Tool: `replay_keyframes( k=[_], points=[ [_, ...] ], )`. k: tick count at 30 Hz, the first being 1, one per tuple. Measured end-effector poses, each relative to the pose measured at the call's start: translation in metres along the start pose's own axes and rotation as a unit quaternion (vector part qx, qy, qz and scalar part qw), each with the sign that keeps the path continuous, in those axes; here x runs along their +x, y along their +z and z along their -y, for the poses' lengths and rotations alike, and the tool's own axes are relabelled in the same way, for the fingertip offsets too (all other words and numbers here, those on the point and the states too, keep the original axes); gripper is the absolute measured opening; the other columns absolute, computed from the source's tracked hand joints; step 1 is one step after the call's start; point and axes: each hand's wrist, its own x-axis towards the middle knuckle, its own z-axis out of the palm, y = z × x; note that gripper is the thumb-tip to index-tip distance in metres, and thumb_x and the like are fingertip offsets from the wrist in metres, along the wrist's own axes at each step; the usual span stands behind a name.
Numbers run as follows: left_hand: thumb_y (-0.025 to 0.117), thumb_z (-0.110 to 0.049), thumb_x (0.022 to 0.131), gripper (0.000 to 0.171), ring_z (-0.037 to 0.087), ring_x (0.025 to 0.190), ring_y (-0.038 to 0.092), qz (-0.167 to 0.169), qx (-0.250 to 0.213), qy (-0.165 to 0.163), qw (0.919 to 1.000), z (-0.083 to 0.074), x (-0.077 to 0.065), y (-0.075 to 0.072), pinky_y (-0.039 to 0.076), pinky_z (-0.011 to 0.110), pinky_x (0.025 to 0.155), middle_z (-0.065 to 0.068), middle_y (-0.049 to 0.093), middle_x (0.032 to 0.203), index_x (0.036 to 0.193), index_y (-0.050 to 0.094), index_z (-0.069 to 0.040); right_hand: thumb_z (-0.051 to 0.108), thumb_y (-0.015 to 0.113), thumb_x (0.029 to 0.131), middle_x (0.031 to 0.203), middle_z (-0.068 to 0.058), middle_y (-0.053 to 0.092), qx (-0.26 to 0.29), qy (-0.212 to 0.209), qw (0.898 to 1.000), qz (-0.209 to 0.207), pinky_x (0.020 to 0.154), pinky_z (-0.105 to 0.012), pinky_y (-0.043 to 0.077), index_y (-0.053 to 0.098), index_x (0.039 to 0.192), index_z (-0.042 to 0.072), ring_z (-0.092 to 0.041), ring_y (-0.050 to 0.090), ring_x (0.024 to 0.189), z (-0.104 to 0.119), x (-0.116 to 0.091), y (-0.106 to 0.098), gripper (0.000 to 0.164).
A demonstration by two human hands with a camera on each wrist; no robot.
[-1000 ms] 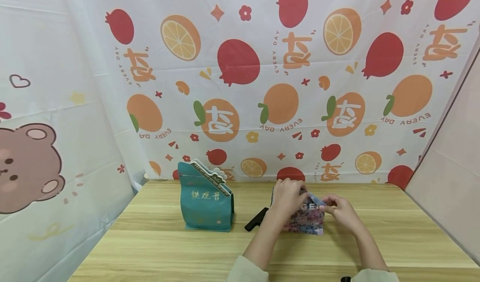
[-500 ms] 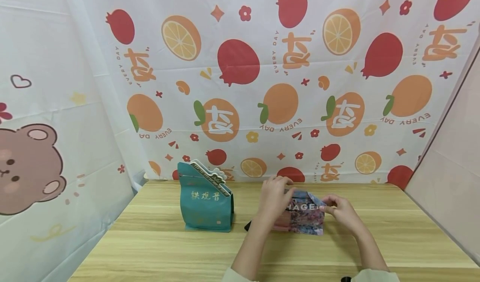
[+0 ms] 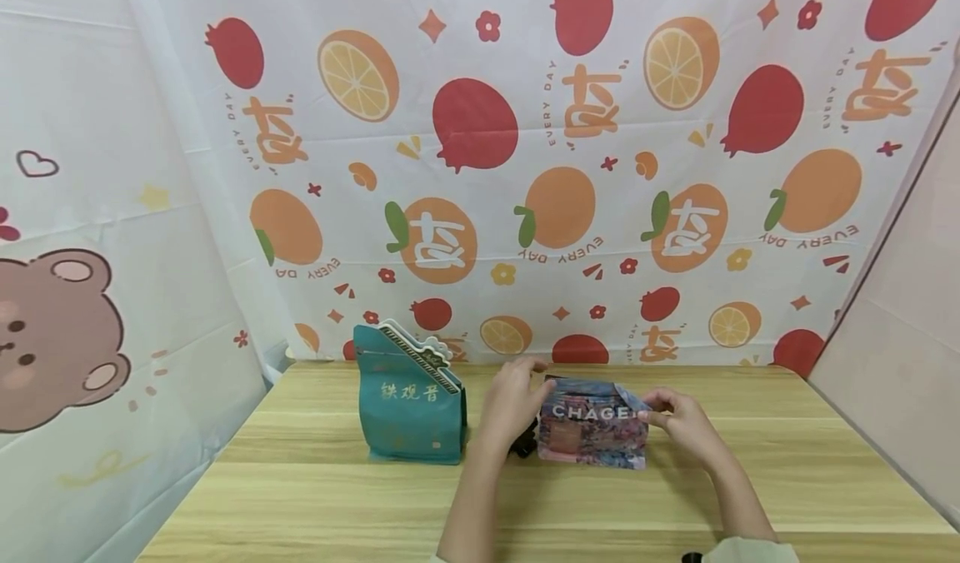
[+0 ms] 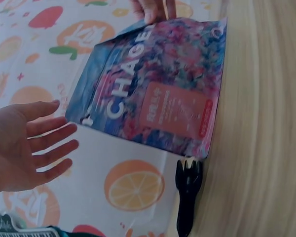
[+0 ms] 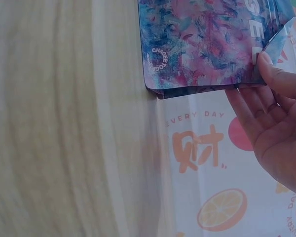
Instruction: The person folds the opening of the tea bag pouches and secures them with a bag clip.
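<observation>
A pink and blue printed foil pouch [image 3: 592, 434] lettered CHAGEE stands upright on the table. Its upper right corner is pinched between thumb and fingers of my right hand [image 3: 678, 421]; the right wrist view shows the thumb [image 5: 276, 74] on the front, fingers behind. Off the pouch's left side, my left hand [image 3: 512, 401] is held with fingers spread and nothing in it, fingertips close to the upper left corner in the left wrist view [image 4: 34, 143]. A black fork-shaped tool [image 4: 188, 192] lies by the pouch's lower left corner, partly hidden by my left arm in the head view.
A teal pouch [image 3: 408, 413] with gold Chinese characters and a slanted, decorated top stands further left on the wooden table [image 3: 315, 480]. Fruit-patterned cloth [image 3: 480, 238] hangs right behind the table. A small black object [image 3: 692, 557] shows at the front edge, by my right sleeve.
My left hand has let go of the pouch's upper left part and moved left, uncovering the pouch's front and lettering. My right hand keeps its pinch in the same place.
</observation>
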Motion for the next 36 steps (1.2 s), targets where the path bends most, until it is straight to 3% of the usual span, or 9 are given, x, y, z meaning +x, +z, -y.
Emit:
replay_keyframes(
  k=[5, 13, 16, 26, 32, 36],
  points=[
    [0.065, -0.024, 0.087, 0.038, 0.026, 0.099, 0.056, 0.041, -0.026, -0.040, 0.9980, 0.012, -0.004, -0.002, 0.046, 0.041, 0.078, 0.007, 0.059, 0.110, 0.119, 0.055, -0.007, 0.004, 0.065, 0.084, 0.082, -0.005, 0.059, -0.001, -0.007, 1.000, -0.002, 0.062, -0.030, 0.043, 0.062, 0.094, -0.002, -0.019, 0.053, 0.078, -0.001, 0.000, -0.001, 0.012],
    [0.069, -0.016, 0.083, 0.032, 0.031, 0.098, 0.056, 0.139, -0.034, -0.061, 0.9878, 0.030, -0.010, 0.007, 0.045, 0.044, 0.077, 0.014, 0.060, 0.107, 0.109, 0.060, -0.001, 0.004, 0.065, 0.084, 0.083, -0.005, 0.060, -0.001, -0.005, 1.000, 0.001, 0.063, -0.031, 0.044, 0.061, 0.094, -0.002, -0.020, 0.054, 0.079, -0.002, -0.003, -0.001, 0.012],
    [0.070, -0.012, 0.081, 0.029, 0.031, 0.094, 0.056, 0.161, -0.030, -0.065, 0.9844, 0.036, -0.011, 0.012, 0.046, 0.044, 0.075, 0.015, 0.060, 0.103, 0.105, 0.061, 0.001, 0.005, 0.065, 0.084, 0.084, -0.006, 0.060, -0.005, -0.006, 1.000, -0.002, 0.064, -0.030, 0.043, 0.062, 0.094, -0.002, -0.020, 0.053, 0.079, -0.001, -0.003, -0.001, 0.013],
    [0.079, -0.011, 0.070, 0.024, 0.022, 0.070, 0.051, 0.163, 0.030, -0.077, 0.9832, 0.048, -0.015, 0.026, 0.043, 0.037, 0.063, 0.004, 0.055, 0.078, 0.078, 0.058, -0.004, 0.005, 0.065, 0.084, 0.082, -0.005, 0.060, -0.016, -0.014, 1.000, -0.004, 0.063, -0.030, 0.043, 0.062, 0.093, -0.001, -0.019, 0.054, 0.079, 0.000, -0.002, -0.003, 0.012],
    [0.080, -0.015, 0.070, 0.026, 0.019, 0.066, 0.048, 0.148, 0.052, -0.074, 0.9849, 0.058, -0.013, 0.036, 0.042, 0.034, 0.061, 0.003, 0.052, 0.075, 0.074, 0.055, -0.008, 0.004, 0.065, 0.084, 0.082, -0.006, 0.059, -0.008, -0.015, 1.000, -0.001, 0.062, -0.029, 0.042, 0.062, 0.094, -0.002, -0.020, 0.053, 0.078, 0.001, -0.002, -0.004, 0.013],
    [0.079, -0.014, 0.071, 0.024, 0.019, 0.065, 0.048, 0.150, 0.042, -0.086, 0.9841, 0.056, -0.012, 0.034, 0.042, 0.035, 0.061, 0.002, 0.051, 0.073, 0.072, 0.055, -0.008, 0.004, 0.065, 0.084, 0.082, -0.006, 0.059, -0.005, -0.012, 1.000, -0.001, 0.061, -0.029, 0.042, 0.062, 0.094, -0.003, -0.019, 0.053, 0.078, 0.001, -0.003, -0.004, 0.013]
  ],
)
